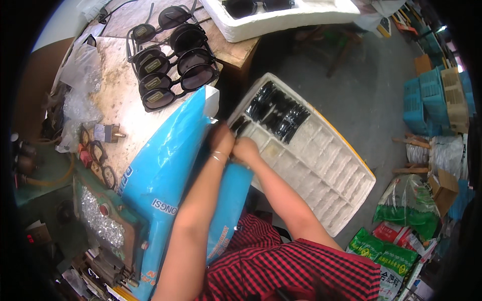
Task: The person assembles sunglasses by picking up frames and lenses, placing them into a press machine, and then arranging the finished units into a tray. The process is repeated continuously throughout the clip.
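A white foam tray with many small compartments rests tilted in front of me; its upper-left compartments hold several dark sunglasses. My left hand and my right hand meet at the tray's near-left edge, fingers closed around a dark pair of sunglasses at a compartment there. A thin bracelet circles my left wrist. A blue plastic sack lies under my left forearm.
Several dark sunglasses lie in rows on the worn workbench at upper left. Another white foam tray sits at the top. A green machine stands lower left. Blue crates and printed bags are on the floor, right.
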